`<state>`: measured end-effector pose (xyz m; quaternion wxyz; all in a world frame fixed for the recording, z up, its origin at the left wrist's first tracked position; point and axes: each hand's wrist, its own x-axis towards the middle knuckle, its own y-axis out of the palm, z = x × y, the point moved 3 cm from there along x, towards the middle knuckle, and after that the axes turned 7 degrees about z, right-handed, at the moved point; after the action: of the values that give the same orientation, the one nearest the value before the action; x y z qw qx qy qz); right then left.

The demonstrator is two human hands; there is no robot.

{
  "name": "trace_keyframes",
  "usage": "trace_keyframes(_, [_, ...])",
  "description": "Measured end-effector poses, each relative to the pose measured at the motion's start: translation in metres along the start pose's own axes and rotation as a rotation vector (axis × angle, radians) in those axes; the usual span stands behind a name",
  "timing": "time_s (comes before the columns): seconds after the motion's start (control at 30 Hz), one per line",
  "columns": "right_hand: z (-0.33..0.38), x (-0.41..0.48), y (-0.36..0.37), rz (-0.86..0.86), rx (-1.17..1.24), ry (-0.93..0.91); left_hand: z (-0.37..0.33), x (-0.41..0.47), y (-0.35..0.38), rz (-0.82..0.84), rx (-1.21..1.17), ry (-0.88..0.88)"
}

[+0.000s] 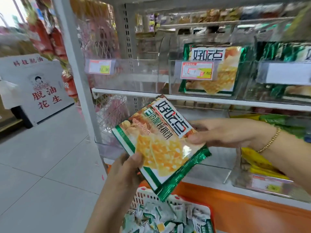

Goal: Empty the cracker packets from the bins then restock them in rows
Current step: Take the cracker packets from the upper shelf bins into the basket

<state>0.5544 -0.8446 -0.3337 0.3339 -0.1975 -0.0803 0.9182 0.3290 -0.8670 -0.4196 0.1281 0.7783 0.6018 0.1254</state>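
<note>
You are holding the cracker packet (161,142) in the air with both hands, in front of the white shelf edge (218,100) and above the basket (144,196). Your left hand (124,167) is pinching its lower left edge, thumb pressing on the front and the other fingers lying hidden behind. Your right hand (223,132) is clamping the upper right side the same way, thumb on the printed face.

To your left the tiled floor (42,157) is lying open beyond the grey shelf post (77,64). Just above the packet, two clear bins are sitting side by side on the shelf: the left bin (131,81) and the middle bin (174,84), where another packet (223,78) is standing upright behind the price tag. Below, the orange base (235,209) is running just beside the basket, which is holding a loose heap of small packets (161,217).

The packet in your hands is tilting, its top corner leaning towards the shelf. It is flat and glossy, showing green foil borders, a white label with bold characters and a picture of golden crackers; glare is falling across the right half.
</note>
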Motion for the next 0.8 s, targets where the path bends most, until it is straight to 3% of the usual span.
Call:
trace_keyframes(0.13, [0.041,-0.010,-0.012,-0.134,-0.149,-0.020,-0.034,0.018,0.018,0.113,0.136,0.220])
trace_keyframes(0.27, [0.090,-0.021,-0.021,-0.343,-0.299,-0.101,-0.074,0.041,0.031,0.289,0.083,0.383])
trace_keyframes(0.37, [0.127,-0.025,-0.031,-0.588,-0.569,-0.160,-0.106,0.066,0.026,0.151,0.279,0.485])
trace_keyframes(0.5, [0.180,-0.018,-0.041,-0.838,-0.972,-0.355,-0.150,0.108,0.024,0.300,0.067,0.567])
trace_keyframes(0.57, [0.201,-0.001,-0.058,-0.936,-1.164,-0.395,-0.174,0.134,0.018,0.223,0.090,0.633])
trace_keyframes(0.63, [0.219,0.021,-0.083,-1.003,-1.327,-0.364,-0.191,0.160,0.009,0.008,0.396,0.692])
trace_keyframes(0.7, [0.234,0.046,-0.108,-1.054,-1.426,-0.260,-0.194,0.181,0.003,-0.208,0.861,0.648])
trace_keyframes(0.8, [0.243,0.086,-0.140,-1.023,-1.549,-0.079,-0.180,0.192,-0.002,-0.233,1.204,0.606])
